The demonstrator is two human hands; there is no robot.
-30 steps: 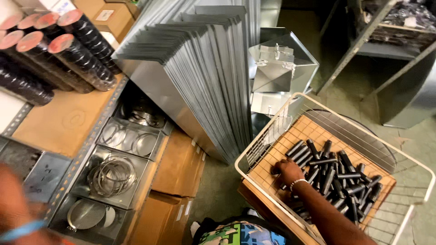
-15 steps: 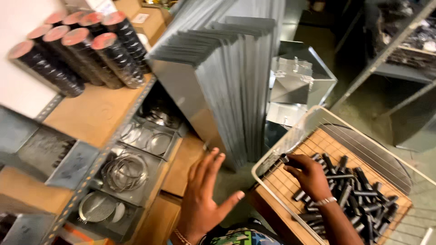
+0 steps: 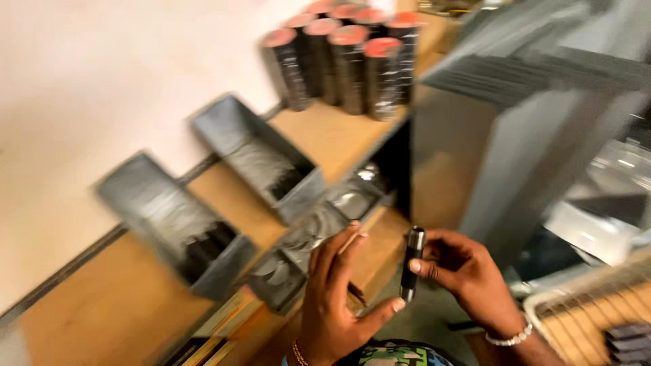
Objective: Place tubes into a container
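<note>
My right hand [image 3: 468, 271] grips a small black cylinder with a silver end [image 3: 411, 264], held upright low in the middle of the view. My left hand [image 3: 336, 291] is beside it with fingers spread; its thumb tip touches the cylinder's lower end. More black cylinders [image 3: 627, 335] lie in a white wire basket [image 3: 542, 301] at the lower right. Two grey metal bins [image 3: 261, 159] [image 3: 173, 220] sit on the wooden shelf [image 3: 332, 135] just left of my hands. The picture is blurred by motion.
Black rolls with red ends [image 3: 346, 57] stand in a group at the back of the shelf. A stack of grey sheet-metal pieces [image 3: 515, 115] leans at the right. Trays of metal parts [image 3: 319, 230] sit on the lower shelf.
My right hand has lifted a black cylinder out of the basket and brought it to my left hand. The view has swung left toward the shelf.
</note>
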